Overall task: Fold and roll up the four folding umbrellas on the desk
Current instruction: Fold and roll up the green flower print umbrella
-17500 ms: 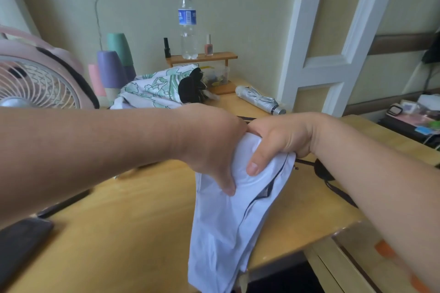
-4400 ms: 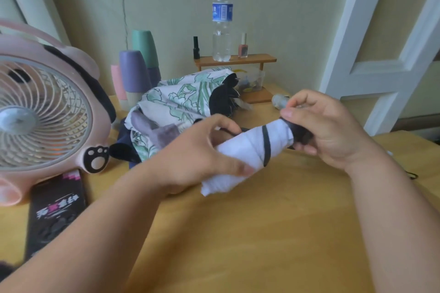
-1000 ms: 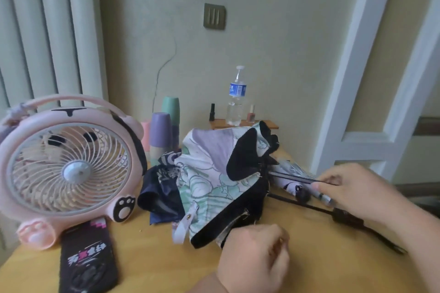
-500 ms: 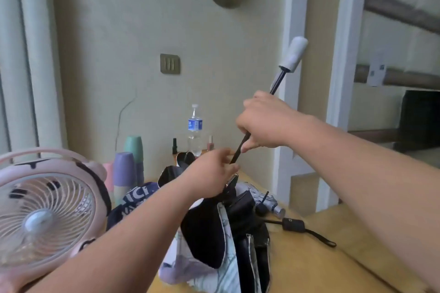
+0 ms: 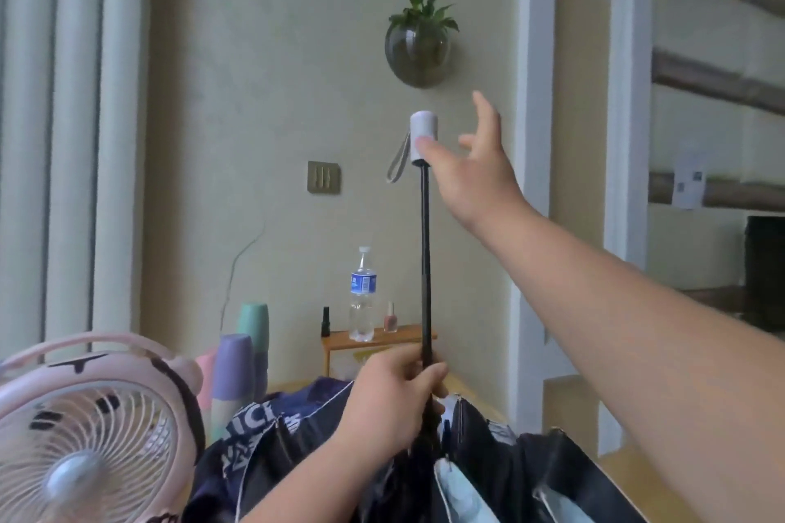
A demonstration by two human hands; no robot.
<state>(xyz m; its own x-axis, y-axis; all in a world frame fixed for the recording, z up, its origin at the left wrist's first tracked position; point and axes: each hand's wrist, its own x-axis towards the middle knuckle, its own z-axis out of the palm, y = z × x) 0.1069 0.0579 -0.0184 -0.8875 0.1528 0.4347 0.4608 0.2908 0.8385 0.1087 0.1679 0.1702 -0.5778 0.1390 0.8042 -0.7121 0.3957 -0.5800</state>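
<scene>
Since half a second ago, the shaft [image 5: 425, 268] has been brought from a lean to upright, and the right hand [image 5: 471, 170] has been taken off its middle and raised to the handle [image 5: 423, 136].

The umbrella is held just right of the water bottle [image 5: 362, 293]. Its long axis runs straight up and down: the pale handle is high above the bottle and the dark canopy [image 5: 488, 476] is bunched below it, over the worktop [image 5: 616, 467]. The left hand [image 5: 395, 403], below and right of the bottle, has its grip closed round the foot of the shaft where the canopy begins. The right hand's grip is wide, with the fingers spread and the thumb laid against the handle's side; firm contact cannot be confirmed.

The handle lies directly above the left grip, along the shaft's own line, and the right hand is the nearer one to it. Collapsing the shaft is judged to call for the handle to be closed on and pushed straight down that line toward the left hand. Any sideways push would likely bind the telescoping sections.
</scene>
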